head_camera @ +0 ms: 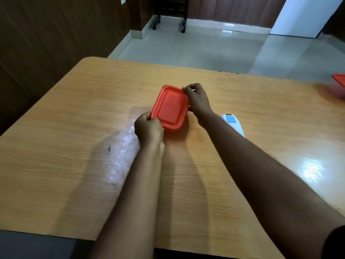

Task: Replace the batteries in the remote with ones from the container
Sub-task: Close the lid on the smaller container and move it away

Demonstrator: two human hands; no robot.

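A small rectangular container with a red lid [170, 107] sits in the middle of the wooden table [74, 113]. My left hand [148, 128] grips the lid's near left corner. My right hand [196, 99] pinches the lid's far right corner with its fingertips. The lid lies flat over the container, so the contents are hidden. A white remote [233, 124] lies on the table just right of my right forearm, which partly covers it. No batteries are visible.
A second container with a red lid [338, 85] stands at the table's far right edge, cut off by the frame. Beyond the table's far edge are a tiled floor and wheeled furniture legs [183, 25].
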